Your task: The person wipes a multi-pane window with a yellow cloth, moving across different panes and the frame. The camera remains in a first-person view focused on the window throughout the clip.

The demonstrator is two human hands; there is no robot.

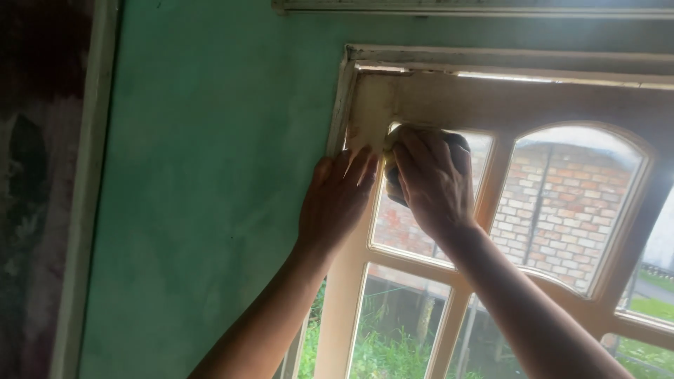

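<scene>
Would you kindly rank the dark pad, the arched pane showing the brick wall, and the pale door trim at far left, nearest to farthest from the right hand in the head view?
From the right hand:
1. Dark pad, under its fingers, against the window frame's upper corner.
2. Arched pane, just to its right.
3. Pale door trim, far left, beyond the green wall.

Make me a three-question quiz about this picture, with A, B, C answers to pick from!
1. Where is the left hand?
A. flat on the window frame
B. on the brick wall
C. hanging down

2. What colour is the wall beside the window?
A. red
B. green
C. white

3. What is the right hand doing?
A. lying open
B. pointing outside
C. pressing a dark pad on the pane

Answers:
1 A, its fingers lie against the frame's upright.
2 B, the plaster looks green.
3 C, the fingers wrap over the pad at the pane's top corner.
</scene>
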